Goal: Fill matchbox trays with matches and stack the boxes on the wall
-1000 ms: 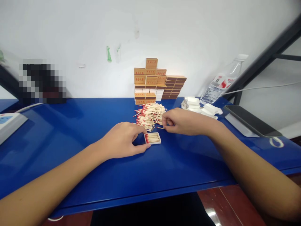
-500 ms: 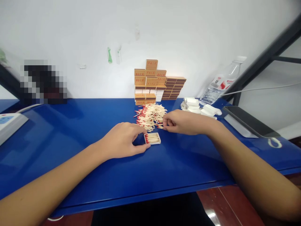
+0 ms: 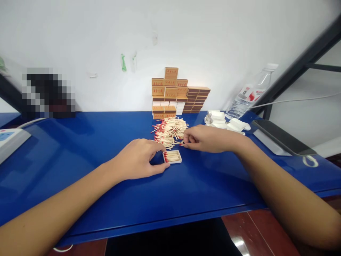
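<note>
With thumb and fingers, my left hand point(image 3: 142, 159) grips the left end of a small white matchbox tray point(image 3: 179, 161). Inside it lie several matches point(image 3: 172, 156), their red heads toward the left. Behind the tray spreads a loose pile of matches point(image 3: 170, 131), most heads to the left. At the pile's right front edge my right hand point(image 3: 198, 138) is closed in a pinch, with a red match head showing at the fingertips. How many matches it holds is hidden by the fingers.
Stacked matchboxes point(image 3: 170, 92) stand against the wall behind the pile. To the right lie white empty trays point(image 3: 215, 116), with a tilted plastic bottle point(image 3: 249, 92) and a phone point(image 3: 282, 137) beyond. A white device point(image 3: 13, 142) sits at the left table edge.
My right fingertips have shifted slightly at the pile's edge, and a match head now shows at them. My left hand and the tray have stayed in place.
</note>
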`<state>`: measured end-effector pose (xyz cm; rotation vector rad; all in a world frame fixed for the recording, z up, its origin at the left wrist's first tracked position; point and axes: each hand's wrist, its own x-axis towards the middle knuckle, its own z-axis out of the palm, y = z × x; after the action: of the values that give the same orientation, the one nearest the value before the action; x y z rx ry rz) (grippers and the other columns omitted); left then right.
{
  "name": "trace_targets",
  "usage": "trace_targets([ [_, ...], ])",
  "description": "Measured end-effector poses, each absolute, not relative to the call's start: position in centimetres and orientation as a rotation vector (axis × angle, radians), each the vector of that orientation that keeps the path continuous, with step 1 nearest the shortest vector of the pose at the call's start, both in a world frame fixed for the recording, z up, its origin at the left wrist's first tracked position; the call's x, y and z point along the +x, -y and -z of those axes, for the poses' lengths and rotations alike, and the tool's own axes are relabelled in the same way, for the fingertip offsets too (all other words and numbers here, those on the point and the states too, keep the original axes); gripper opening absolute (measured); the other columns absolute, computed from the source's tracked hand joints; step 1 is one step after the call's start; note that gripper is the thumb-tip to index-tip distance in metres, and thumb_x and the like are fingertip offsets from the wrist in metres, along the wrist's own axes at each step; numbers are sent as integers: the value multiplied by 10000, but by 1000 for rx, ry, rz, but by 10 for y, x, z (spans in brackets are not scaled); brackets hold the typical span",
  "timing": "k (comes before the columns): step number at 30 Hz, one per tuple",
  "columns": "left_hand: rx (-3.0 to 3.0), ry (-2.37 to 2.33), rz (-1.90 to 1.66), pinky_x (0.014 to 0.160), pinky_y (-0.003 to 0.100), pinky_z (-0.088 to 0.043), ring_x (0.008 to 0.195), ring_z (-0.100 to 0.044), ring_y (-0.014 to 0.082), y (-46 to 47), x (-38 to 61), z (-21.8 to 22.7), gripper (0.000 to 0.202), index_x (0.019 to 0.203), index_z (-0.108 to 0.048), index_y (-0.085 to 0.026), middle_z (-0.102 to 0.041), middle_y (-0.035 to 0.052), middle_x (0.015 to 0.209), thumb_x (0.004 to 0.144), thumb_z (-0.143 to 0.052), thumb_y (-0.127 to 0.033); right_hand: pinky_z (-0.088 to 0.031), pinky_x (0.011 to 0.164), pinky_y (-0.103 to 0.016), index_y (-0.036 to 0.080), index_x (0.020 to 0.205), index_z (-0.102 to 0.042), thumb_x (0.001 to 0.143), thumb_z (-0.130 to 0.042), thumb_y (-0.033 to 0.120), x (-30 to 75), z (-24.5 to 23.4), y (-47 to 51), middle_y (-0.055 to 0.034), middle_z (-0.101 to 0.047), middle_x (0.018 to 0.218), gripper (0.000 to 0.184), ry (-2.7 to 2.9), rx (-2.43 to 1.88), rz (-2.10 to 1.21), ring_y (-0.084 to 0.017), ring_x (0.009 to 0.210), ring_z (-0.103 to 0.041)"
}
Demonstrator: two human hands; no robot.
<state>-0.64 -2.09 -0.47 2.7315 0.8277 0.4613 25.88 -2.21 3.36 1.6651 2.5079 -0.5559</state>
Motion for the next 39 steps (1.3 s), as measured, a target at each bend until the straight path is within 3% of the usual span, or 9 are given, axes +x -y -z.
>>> trace_targets([
  [7, 2744, -829, -464, 559, 283, -342, 530, -470, 116, 21, -6, 4, 302, 1023, -779, -184, -570, -44, 619, 918, -678, -449, -314, 596, -305, 210, 856, -601, 943, -630, 407, 273, -33, 17, -18, -641, 764, 217, -2541, 1676, 605, -149, 629, -499],
  [11, 2737, -827, -448, 566, 283, -346, 536, -472, 118, 22, -6, 3, 298, 998, -773, -184, -568, -43, 623, 919, -675, -454, -309, 609, -291, 209, 963, -675, 920, -629, 293, 275, -37, 13, -1, -619, 754, 105, -2704, 1603, 540, -145, 641, -502],
  [13, 2734, -826, -447, 573, 282, -350, 542, -480, 119, 22, -6, 4, 286, 992, -767, -188, -576, -43, 630, 921, -672, -448, -309, 617, -283, 214, 1032, -700, 918, -606, 236, 274, -36, 11, 7, -607, 761, 149, -2761, 1550, 539, -140, 648, -498],
  [22, 2755, -820, -450, 569, 276, -352, 545, -491, 122, 21, -6, 4, 312, 1003, -767, -182, -591, -31, 640, 930, -661, -467, -301, 619, -287, 199, 878, -626, 923, -610, 230, 272, -24, 6, 10, -619, 750, 56, -2664, 1600, 603, -136, 647, -474],
  [39, 2749, -819, -471, 555, 274, -354, 525, -489, 114, 21, -7, 4, 301, 1029, -781, -188, -574, -46, 610, 916, -679, -448, -327, 616, -315, 219, 858, -570, 972, -595, 429, 269, -33, 19, -28, -634, 812, 240, -2500, 1674, 558, -162, 659, -485],
])
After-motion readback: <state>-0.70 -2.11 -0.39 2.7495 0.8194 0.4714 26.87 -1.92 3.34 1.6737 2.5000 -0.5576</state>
